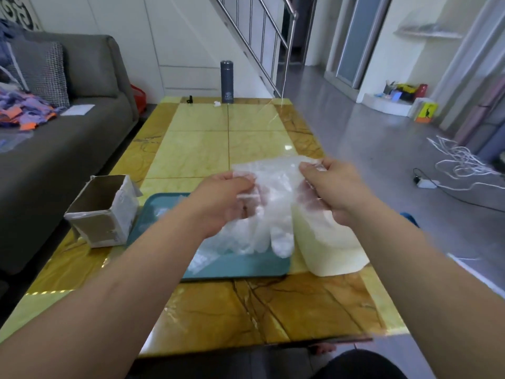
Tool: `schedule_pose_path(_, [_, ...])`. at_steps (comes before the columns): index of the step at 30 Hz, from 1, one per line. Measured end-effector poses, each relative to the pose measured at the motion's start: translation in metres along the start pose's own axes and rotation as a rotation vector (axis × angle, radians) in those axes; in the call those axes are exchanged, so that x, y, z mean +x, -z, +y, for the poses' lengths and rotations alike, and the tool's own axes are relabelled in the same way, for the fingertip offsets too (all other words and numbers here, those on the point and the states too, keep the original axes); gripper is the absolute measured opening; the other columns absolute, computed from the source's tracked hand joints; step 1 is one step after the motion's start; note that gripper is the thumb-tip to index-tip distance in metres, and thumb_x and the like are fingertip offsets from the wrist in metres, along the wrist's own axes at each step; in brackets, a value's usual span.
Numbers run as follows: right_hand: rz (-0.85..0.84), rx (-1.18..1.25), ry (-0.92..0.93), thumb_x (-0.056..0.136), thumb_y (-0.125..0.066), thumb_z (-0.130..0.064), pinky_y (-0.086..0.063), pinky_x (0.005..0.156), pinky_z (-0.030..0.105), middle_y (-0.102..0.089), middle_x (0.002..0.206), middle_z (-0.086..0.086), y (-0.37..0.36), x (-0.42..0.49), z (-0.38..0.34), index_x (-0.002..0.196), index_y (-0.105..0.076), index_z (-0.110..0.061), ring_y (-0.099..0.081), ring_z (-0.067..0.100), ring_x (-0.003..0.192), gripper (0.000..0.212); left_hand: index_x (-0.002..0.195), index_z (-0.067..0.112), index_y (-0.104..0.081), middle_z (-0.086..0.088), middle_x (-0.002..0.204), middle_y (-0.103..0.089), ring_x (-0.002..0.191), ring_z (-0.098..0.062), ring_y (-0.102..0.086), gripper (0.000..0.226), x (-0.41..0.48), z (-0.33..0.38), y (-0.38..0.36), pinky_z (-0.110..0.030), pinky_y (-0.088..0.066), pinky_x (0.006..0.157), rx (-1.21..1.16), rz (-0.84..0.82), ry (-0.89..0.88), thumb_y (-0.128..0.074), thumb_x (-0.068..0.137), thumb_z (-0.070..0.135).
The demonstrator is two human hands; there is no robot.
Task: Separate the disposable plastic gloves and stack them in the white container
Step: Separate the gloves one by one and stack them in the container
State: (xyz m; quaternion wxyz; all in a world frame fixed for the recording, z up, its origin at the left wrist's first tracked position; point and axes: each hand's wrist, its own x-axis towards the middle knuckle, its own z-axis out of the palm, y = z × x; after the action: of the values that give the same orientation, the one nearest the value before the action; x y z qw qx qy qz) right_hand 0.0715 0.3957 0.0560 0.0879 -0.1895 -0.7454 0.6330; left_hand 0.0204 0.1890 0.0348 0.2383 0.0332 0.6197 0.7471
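- Two bare arms reach out from the bottom of the view, over the yellow counter (273,310).
- The left hand (224,198) and the right hand (330,187) hold one clear glove (273,187) up between them, above the tray.
- The left fingers (244,184) are curled and pinch the glove's left edge near the cuff.
- The right fingers (311,168) are curled too and pinch the right edge.
- The glove's floppy finger parts hang down toward the teal tray (246,269).
- I cannot tell if it is one glove or two stuck together.
- More gloves lie in a pile (218,242) on the tray.
- The white container (328,250) stands just beside the tray, on its right, under the right hand.
- The glove looks very thin, light and soft. It will likely cling, slip and crumple.
- The cuff edge seems the best place to hold it, with a gentle pull so it does not tear.
- A cardboard box (101,212) sits to the left of the tray.
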Motion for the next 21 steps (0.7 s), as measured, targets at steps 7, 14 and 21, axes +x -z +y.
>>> schedule_pose_path(7, [0.205, -0.361, -0.061, 0.098, -0.061, -0.013, -0.057, 0.045, 0.034, -0.064, 0.068, 0.015, 0.074, 0.029, 0.010, 0.080, -0.055, -0.010, -0.060, 0.026, 0.046, 0.020, 0.114, 0.005, -0.062, -0.016, 0.097, -0.070, 0.075, -0.030, -0.072, 0.015, 0.027, 0.002, -0.065, -0.045, -0.063, 0.072, 0.110, -0.133, 0.137, -0.065, 0.100, 0.008])
schedule_pose_path(14, [0.271, -0.714, -0.064, 0.091, -0.056, -0.011, -0.063, 0.072, 0.045, -0.072, 0.083, 0.017, 0.084, 0.040, 0.026, 0.077, -0.055, -0.013, -0.071, 0.036, 0.072, 0.014, 0.118, 0.005, -0.064, -0.014, 0.080, -0.074, 0.066, -0.031, -0.074, 0.017, 0.023, -0.015, -0.066, -0.037, -0.062, 0.060, 0.341, -0.151, 0.157, -0.059, 0.104, 0.015])
schedule_pose_path(21, [0.341, -1.257, 0.284, 0.097, -0.063, -0.038, -0.038, 0.108, 0.050, -0.042, 0.151, 0.010, 0.060, 0.018, 0.014, 0.146, -0.048, -0.020, -0.034, 0.034, 0.144, 0.055, 0.113, 0.013, -0.064, -0.007, 0.069, -0.074, 0.051, -0.018, -0.065, 0.015, 0.029, -0.019, -0.086, -0.028, -0.051, 0.052, 0.562, -0.097, 0.048, -0.066, 0.100, 0.020])
